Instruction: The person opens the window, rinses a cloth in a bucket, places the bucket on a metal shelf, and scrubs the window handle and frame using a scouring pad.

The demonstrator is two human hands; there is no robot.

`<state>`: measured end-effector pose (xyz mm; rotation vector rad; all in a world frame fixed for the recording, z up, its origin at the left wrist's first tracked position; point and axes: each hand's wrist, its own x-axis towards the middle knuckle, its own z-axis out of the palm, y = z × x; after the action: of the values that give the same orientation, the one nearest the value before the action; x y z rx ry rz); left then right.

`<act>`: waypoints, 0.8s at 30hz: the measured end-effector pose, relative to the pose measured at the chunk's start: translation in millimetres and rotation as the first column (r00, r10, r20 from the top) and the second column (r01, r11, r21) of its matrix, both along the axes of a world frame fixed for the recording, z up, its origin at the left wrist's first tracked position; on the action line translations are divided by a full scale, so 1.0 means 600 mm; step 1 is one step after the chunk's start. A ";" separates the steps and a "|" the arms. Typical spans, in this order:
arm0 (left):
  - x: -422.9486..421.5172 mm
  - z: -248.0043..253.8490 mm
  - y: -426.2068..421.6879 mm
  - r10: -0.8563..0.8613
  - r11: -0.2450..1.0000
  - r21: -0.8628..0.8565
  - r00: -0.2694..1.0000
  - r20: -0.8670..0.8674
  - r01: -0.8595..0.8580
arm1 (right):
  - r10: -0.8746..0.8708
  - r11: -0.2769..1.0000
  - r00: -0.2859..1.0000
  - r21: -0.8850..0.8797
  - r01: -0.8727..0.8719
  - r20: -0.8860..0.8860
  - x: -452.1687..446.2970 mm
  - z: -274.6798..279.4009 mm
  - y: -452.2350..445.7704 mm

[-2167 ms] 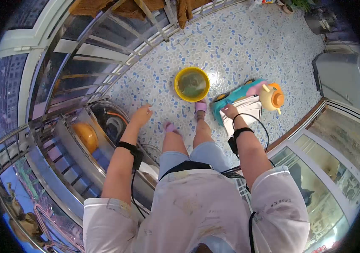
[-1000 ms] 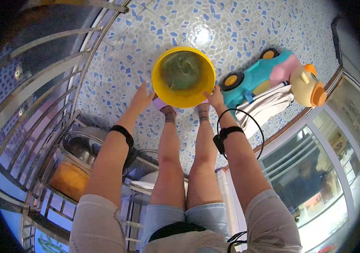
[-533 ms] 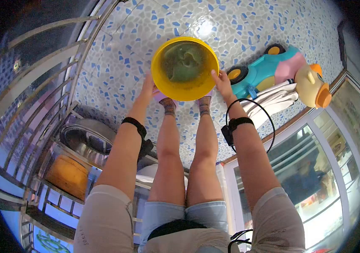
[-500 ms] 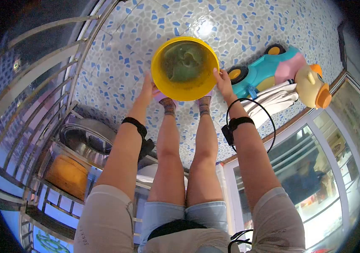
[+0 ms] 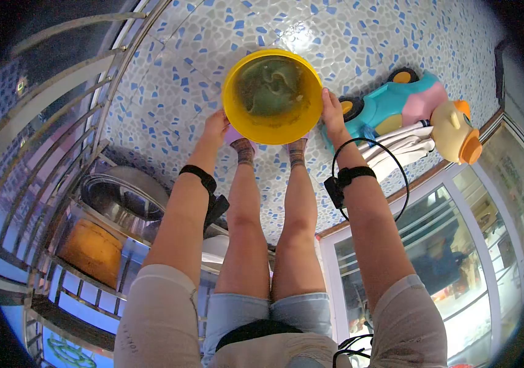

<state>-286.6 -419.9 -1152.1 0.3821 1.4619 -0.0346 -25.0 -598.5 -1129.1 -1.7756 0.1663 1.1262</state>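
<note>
A round yellow basin is between my two hands, in front of my feet, with murky greenish water or wet cloth inside. My left hand grips its left side, fingers partly hidden against the outer wall. On the right side, my right hand holds the wall near the rim, thumb up at the edge. Black straps with small dark devices circle both wrists, and a black cable loops from the right one.
To the right stands a teal and pink toy car with a duck-like head, a pale cloth lying over it. Metal railings run along the left, above a steel pot. A glass door is at the lower right.
Both hands have come down to the basin and taken hold of its sides. The basin looks larger and nearer the camera than at first, and has shifted slightly up and right since half a second ago.
</note>
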 end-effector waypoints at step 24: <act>-0.053 -0.042 0.024 -0.610 0.496 0.624 0.754 -0.244 0.604 | 0.314 0.934 0.949 -0.186 -0.305 0.017 0.092 -0.071 0.065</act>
<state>-318.3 -405.7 -1177.4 1.5151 1.2120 -0.0704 29.9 -559.5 -1171.4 -2.0393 -0.0447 1.3254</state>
